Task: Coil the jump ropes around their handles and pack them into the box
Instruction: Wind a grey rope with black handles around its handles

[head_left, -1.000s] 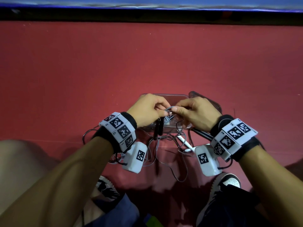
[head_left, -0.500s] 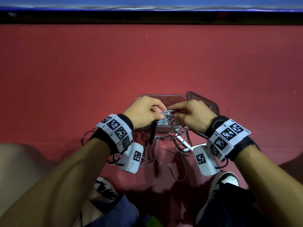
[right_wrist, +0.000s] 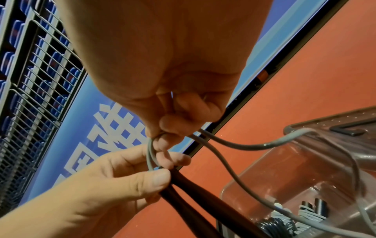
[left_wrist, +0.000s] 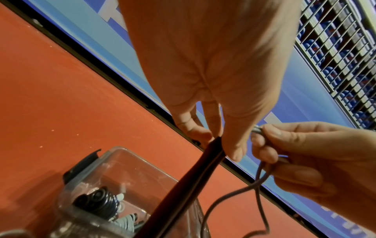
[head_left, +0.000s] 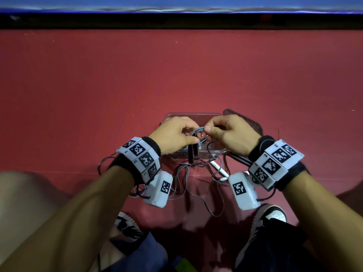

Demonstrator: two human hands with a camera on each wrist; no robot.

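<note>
My left hand [head_left: 176,134] grips the tops of two black jump rope handles [head_left: 192,154] that hang down over the clear plastic box [head_left: 193,115]. In the left wrist view the left hand [left_wrist: 221,145] clamps the handles [left_wrist: 183,190] between thumb and fingers. My right hand [head_left: 222,130] pinches a loop of grey rope [head_left: 198,130] right beside the left thumb. The right wrist view has the right hand [right_wrist: 162,136] pinching the rope [right_wrist: 150,154] where it bends over the handles [right_wrist: 193,199]. A coiled rope bundle [left_wrist: 99,204] lies inside the box [left_wrist: 130,164].
Loose grey rope [head_left: 196,185] trails in tangles on the red floor [head_left: 176,75] between the box and my feet [head_left: 263,222]. A white handle [head_left: 219,167] lies among it. The dark box lid [head_left: 245,120] rests at the box's right. A blue barrier [head_left: 176,2] bounds the far side.
Both hands have shifted slightly while staying over the box. The right hand has carried the grey rope loop up over the handle tops held by the left hand.
</note>
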